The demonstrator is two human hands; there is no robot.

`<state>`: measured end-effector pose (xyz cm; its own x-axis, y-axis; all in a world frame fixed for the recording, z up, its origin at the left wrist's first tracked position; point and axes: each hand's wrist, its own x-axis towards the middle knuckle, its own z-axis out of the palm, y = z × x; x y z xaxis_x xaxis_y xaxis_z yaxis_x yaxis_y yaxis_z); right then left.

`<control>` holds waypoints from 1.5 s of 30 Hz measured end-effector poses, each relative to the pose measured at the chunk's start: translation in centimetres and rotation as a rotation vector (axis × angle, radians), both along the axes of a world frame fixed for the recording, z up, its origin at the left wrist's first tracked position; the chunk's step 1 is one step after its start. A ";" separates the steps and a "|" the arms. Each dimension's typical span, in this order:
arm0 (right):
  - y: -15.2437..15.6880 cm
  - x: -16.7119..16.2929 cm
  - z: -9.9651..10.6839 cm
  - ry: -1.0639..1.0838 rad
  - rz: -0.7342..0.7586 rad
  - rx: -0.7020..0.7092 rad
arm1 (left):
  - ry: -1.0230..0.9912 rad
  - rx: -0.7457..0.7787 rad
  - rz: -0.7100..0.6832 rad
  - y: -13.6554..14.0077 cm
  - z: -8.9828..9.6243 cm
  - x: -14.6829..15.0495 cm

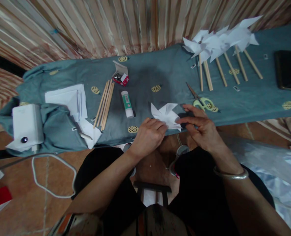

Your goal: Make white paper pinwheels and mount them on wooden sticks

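Silver bangle [233,176] (plain band), black trousers [194,183], patterned top [157,223] with orange patches

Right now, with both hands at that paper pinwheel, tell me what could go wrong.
The paper pinwheel lies near the front edge of the teal cloth, so the left hand could crease it or drag it off. The scissors lie just beyond the right hand, whose fingers might knock them. The small box stands open with shiny metal pieces inside; a bump could spill them.
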<state>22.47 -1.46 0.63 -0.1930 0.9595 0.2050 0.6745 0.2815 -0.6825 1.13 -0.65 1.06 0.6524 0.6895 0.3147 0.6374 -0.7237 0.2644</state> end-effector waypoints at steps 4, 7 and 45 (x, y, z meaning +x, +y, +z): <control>0.0 0.0 -0.3 0.039 -0.013 -0.036 | -0.023 -0.001 0.010 0.0 0.0 -0.1; 0.0 -0.1 0.0 0.181 0.001 -0.121 | -0.029 0.002 0.007 0.0 0.1 -0.2; 0.3 -3.6 -1.2 -0.109 -0.111 0.135 | -0.022 -0.058 -0.040 -0.4 -0.6 0.0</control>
<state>18.83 -1.18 -0.60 -0.1159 0.9415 0.3165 0.7745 0.2852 -0.5647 1.14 -1.01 0.41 0.6735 0.6802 0.2893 0.6016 -0.7318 0.3201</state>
